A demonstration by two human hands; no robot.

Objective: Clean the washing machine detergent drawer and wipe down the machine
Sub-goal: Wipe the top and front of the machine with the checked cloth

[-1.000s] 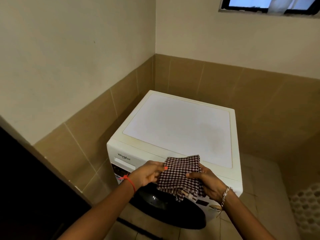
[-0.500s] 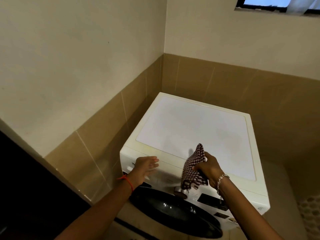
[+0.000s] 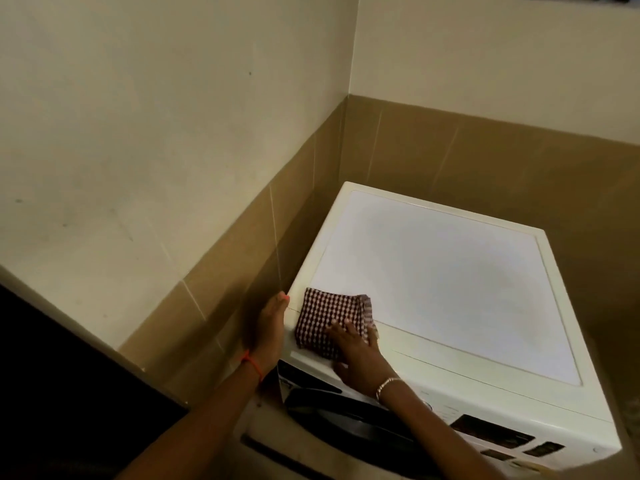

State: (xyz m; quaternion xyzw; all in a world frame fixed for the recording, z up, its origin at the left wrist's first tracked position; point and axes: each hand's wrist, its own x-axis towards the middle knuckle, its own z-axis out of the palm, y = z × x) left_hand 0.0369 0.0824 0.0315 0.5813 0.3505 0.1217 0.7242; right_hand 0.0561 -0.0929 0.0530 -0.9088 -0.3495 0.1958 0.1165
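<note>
View from above of a white front-loading washing machine (image 3: 450, 289) standing in a room corner, with brown wall tiles (image 3: 485, 161) below pale plaster on both adjoining walls.

A folded cloth (image 3: 325, 317), checked dark red and white, lies on the machine's top at the front left corner, overlapping both the pale rim and the edge of the white inset panel.

The right hand (image 3: 358, 355) lies palm down on the near part of the cloth. Its fingers (image 3: 349, 328) are straight and slightly spread, pressing the cloth flat against the top rather than gripping it. A metal bracelet (image 3: 388, 384) circles this wrist.

The left hand (image 3: 268, 329) rests against the machine's left side at the same corner, fingers extended, one orange-painted nail reaching the top edge. It holds nothing and lies just beside the cloth without touching it. A red thread band (image 3: 254, 367) is tied at this wrist.

Below the hands, the dark round door (image 3: 346, 420) and a dark display panel (image 3: 491, 436) occupy the front face. The detergent drawer probably lies in the strip beneath the front left corner, but foreshortening and shadow leave its outline unclear.
</note>
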